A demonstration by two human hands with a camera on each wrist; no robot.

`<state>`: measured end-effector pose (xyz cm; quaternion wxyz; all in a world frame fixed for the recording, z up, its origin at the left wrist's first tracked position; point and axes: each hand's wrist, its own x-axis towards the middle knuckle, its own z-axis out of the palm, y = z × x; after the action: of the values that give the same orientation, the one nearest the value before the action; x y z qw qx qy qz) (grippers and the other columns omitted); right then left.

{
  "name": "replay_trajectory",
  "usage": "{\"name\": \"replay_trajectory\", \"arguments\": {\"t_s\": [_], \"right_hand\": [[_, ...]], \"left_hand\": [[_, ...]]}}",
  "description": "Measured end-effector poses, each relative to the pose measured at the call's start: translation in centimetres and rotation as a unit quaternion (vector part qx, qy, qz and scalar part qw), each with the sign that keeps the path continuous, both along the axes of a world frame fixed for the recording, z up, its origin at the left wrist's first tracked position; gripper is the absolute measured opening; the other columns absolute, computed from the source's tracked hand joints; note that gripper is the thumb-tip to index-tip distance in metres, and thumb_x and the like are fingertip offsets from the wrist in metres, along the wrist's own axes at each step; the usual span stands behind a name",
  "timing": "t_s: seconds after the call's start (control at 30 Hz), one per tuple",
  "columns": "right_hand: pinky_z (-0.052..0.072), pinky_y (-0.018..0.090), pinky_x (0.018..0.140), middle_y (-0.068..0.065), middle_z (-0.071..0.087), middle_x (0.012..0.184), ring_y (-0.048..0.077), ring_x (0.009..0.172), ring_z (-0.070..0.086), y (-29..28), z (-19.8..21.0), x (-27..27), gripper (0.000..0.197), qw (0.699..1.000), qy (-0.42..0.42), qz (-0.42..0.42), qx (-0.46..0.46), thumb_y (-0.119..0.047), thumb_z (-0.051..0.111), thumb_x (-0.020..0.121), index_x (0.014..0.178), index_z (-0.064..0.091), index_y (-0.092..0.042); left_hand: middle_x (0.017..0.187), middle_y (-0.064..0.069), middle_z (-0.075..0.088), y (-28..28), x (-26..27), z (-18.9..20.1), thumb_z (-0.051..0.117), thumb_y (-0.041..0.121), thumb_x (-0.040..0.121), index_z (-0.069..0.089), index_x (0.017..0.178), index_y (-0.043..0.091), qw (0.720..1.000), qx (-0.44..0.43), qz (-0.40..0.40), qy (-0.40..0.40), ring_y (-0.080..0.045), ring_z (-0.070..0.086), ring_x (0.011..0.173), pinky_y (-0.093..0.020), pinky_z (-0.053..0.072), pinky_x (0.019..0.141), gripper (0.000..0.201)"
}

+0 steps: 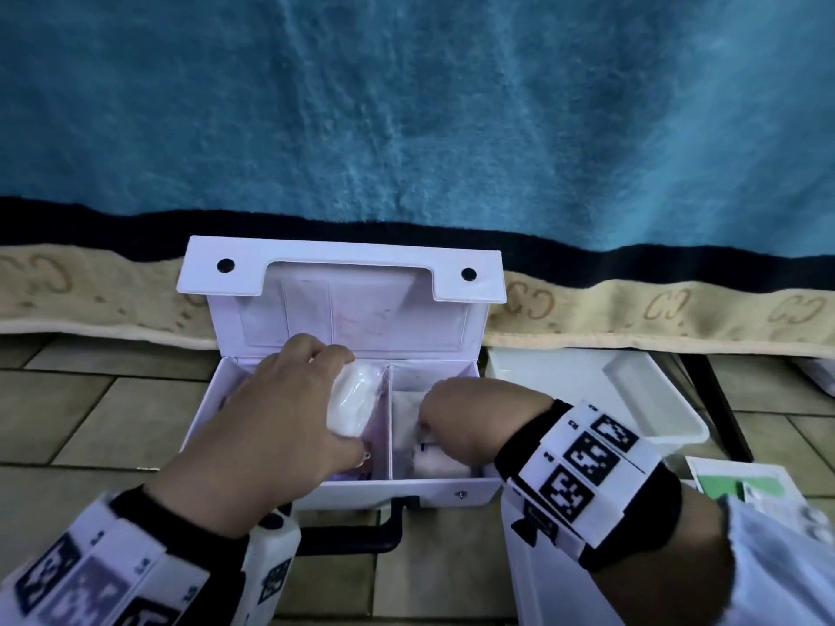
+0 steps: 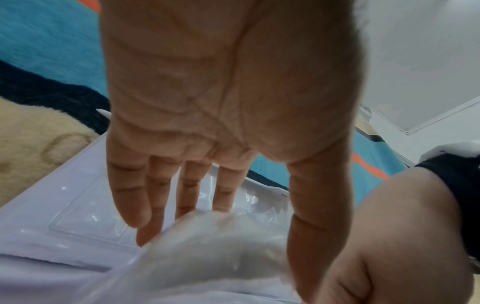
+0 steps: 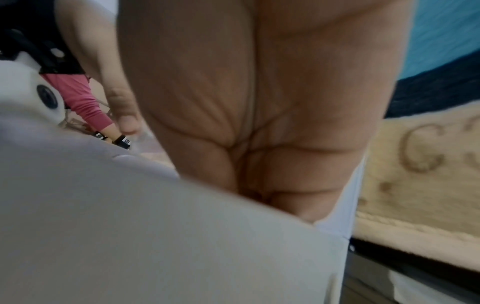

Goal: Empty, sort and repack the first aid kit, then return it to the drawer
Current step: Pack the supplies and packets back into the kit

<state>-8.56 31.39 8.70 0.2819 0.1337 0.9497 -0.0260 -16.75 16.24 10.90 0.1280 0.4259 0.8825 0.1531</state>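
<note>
The first aid kit is seen open on the tiled floor, its lid leaned back against the blanket-covered bed, and its inside is split by a divider into a left and a right compartment. A white wrapped roll is held over the left compartment, just beside the divider, with its long axis running near to far. It is clasped by the left hand: the thumb lies at its near end and the fingers reach past its far end, only loosely bent. The right hand is plunged into the right compartment, where white packets lie; its fingers are hidden by the kit wall, so their state cannot be told. The left hand is judged the nearer to lifting or setting the roll.
</note>
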Motion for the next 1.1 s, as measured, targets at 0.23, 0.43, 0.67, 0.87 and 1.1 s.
{"name": "replay_trajectory", "arguments": {"t_s": [0.23,0.43,0.67,0.87,1.1], "right_hand": [[0.051,0.031,0.064,0.014,0.071,0.090,0.022,0.074,0.065,1.6,2.7,1.2,0.017,0.871,0.281,-0.272,-0.297,-0.011,0.064,0.085,0.101,0.068,-0.009],[0.044,0.026,0.057,0.011,0.074,0.089,0.014,0.069,0.066,0.3,4.1,1.4,0.020,0.831,0.300,-0.275,-0.379,-0.025,0.071,0.082,0.093,0.069,-0.008],[0.054,0.039,0.062,0.007,0.060,0.057,0.026,0.056,0.064,0.1,3.6,1.3,0.015,0.800,0.392,-0.337,-0.304,-0.013,0.069,0.080,0.070,0.064,-0.004],[0.059,0.042,0.064,0.006,0.056,0.074,0.029,0.058,0.067,1.8,3.5,3.1,0.020,0.765,0.381,-0.429,-0.292,0.002,0.067,0.078,0.074,0.055,-0.013],[0.046,0.024,0.070,0.004,0.063,0.103,0.021,0.091,0.060,-0.3,0.0,2.4,0.031,0.863,0.330,-0.365,-0.112,-0.007,0.056,0.081,0.109,0.053,-0.019]], "left_hand": [[0.130,0.014,0.026,0.2,0.1,0.0,0.073,0.030,0.071,0.008,0.145,0.045,0.999,0.045,0.008,-0.019,-0.008,0.042,0.095,-0.029,0.045,0.085,0.099],[0.130,0.010,0.047,1.1,0.1,-0.3,0.078,0.024,0.068,-0.023,0.140,0.045,0.995,0.097,-0.033,0.001,-0.008,0.051,0.087,-0.014,0.038,0.063,0.126],[0.133,0.016,0.042,0.7,0.1,-0.2,0.076,0.022,0.072,-0.009,0.141,0.053,0.990,0.136,-0.035,-0.007,-0.005,0.047,0.117,-0.010,0.039,0.083,0.113],[0.091,0.018,0.058,-0.8,-0.8,-1.0,0.071,0.045,0.074,0.059,0.092,0.039,0.999,-0.004,-0.046,-0.014,0.001,0.055,0.087,-0.022,0.047,0.082,0.022],[0.069,0.013,0.063,-0.4,-0.3,-2.3,0.074,0.029,0.073,0.056,0.058,0.031,0.994,-0.076,-0.077,-0.018,0.002,0.061,0.075,-0.016,0.045,0.069,0.023]]}}
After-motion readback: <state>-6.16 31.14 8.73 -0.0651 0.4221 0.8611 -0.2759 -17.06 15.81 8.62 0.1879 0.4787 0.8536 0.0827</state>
